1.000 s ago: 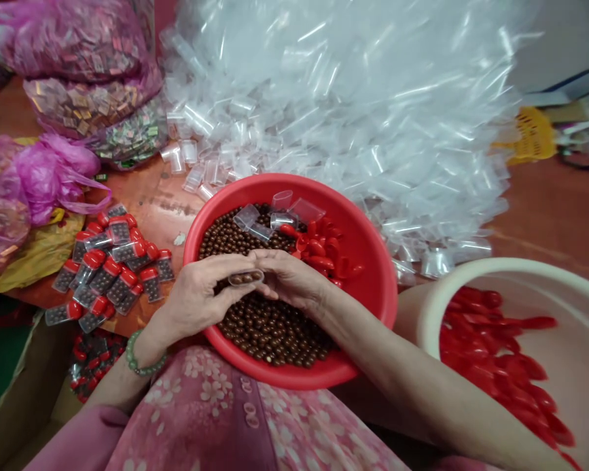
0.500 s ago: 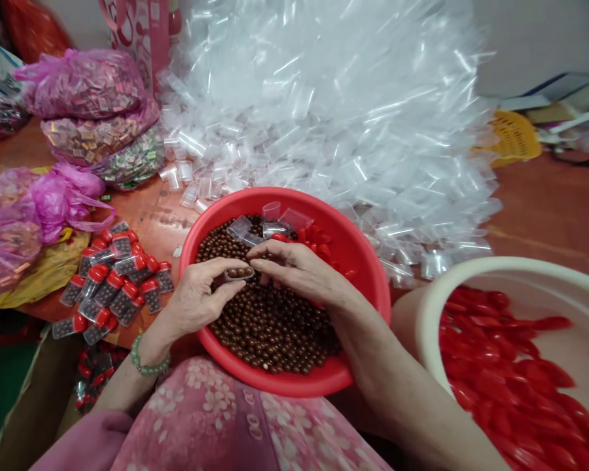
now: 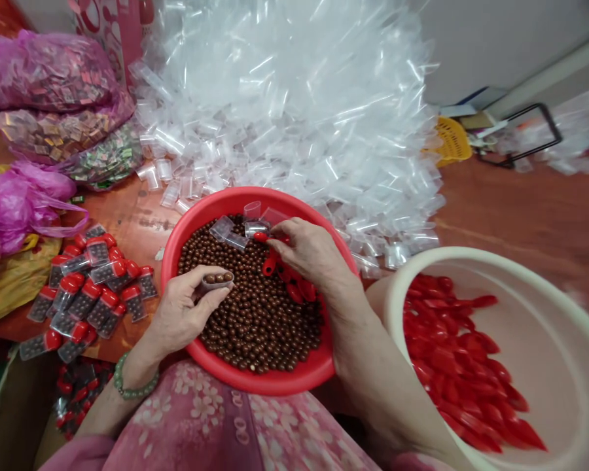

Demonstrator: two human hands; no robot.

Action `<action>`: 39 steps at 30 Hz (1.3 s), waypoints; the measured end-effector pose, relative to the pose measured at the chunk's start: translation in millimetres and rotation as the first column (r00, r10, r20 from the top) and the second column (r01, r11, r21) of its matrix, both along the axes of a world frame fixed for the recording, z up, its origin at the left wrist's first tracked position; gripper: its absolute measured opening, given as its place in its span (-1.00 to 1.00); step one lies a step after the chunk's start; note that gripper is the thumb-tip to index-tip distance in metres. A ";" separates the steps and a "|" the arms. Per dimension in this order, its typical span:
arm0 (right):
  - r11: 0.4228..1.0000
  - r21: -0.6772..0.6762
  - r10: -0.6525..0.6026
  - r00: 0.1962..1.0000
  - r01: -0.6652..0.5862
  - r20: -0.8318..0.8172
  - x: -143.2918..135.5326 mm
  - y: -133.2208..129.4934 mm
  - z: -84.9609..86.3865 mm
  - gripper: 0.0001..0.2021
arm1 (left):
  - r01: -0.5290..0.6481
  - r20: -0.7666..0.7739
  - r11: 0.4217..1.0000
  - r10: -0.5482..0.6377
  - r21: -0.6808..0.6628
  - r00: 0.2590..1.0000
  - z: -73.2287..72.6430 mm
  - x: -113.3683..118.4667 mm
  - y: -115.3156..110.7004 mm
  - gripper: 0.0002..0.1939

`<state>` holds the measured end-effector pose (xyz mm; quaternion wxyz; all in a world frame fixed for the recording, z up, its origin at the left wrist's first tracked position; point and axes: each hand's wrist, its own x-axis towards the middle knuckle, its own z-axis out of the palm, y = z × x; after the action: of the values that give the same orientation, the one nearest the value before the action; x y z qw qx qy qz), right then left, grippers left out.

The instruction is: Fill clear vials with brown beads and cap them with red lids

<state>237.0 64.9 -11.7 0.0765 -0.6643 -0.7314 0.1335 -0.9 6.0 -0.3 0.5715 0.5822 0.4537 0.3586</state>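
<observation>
My left hand [image 3: 184, 307] is closed around a small clear plastic container [image 3: 216, 279], its open mouth up and brown balls showing inside. It is over the left side of a red basin [image 3: 269, 386]. Brown chocolate-like balls [image 3: 260, 327] fill much of the basin. My right hand [image 3: 309, 255] is over the basin's right side, among small red caps [image 3: 299, 288]. Its fingers are bent together, with a red cap at the fingertips, partly hidden by the hand. Several clear empty containers [image 3: 230, 232] lie on the balls near the far rim.
Filled, red-capped containers [image 3: 86, 291] lie in a pile left of the basin, with more in a box below. A large heap of clear containers [image 3: 294, 118] rises behind. A cream tub [image 3: 559, 327] of red pieces [image 3: 461, 353] stands right. Pink bags [image 3: 53, 72] sit far left.
My right hand has moved away from the container, rightward to the red caps. My left hand still holds the container, now a little lower. The whole view has shifted.
</observation>
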 end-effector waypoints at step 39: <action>0.907 -0.398 -0.340 0.319 -0.135 -0.885 -52.5 -32.0 36.9 -0.72 | 0.174 0.069 0.981 -0.169 -0.090 0.983 -4.5 3.5 12.1 -0.77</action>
<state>184.5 32.9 25.2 0.3569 -0.5079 -0.4597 0.6351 2.6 18.2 -4.8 0.6413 0.5797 0.4007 0.3035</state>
